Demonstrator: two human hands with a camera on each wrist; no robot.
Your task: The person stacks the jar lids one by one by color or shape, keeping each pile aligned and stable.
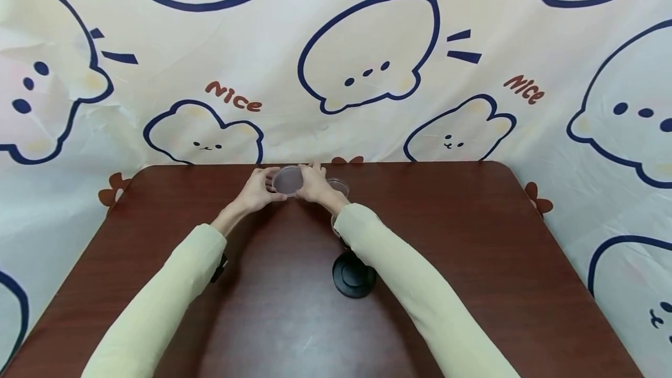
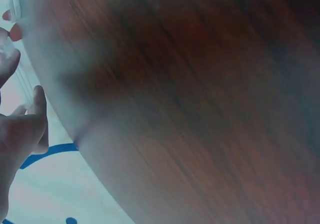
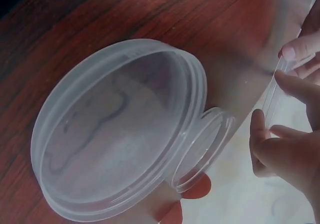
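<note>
Both hands hold a clear, flat round dish (image 1: 287,181) upright near the far edge of the table, its face toward the head camera. My left hand (image 1: 257,190) grips its left rim, with the thumb low and the fingers behind. On the other side my right hand (image 1: 314,184) pinches the right rim. The right wrist view shows this dish edge-on between the fingers. Below the right wrist lie a large clear dish with a frosted rim (image 3: 120,48) and a smaller clear dish (image 3: 202,149) close behind it. The right sleeve hides most of the large one in the head view.
A black round disc with concentric rings (image 1: 354,275) lies beside the right forearm, partly covered by the sleeve. The brown wooden table (image 1: 446,220) ends just beyond the hands. Behind it hangs a pale cloth (image 1: 336,133) printed with blue cartoon outlines.
</note>
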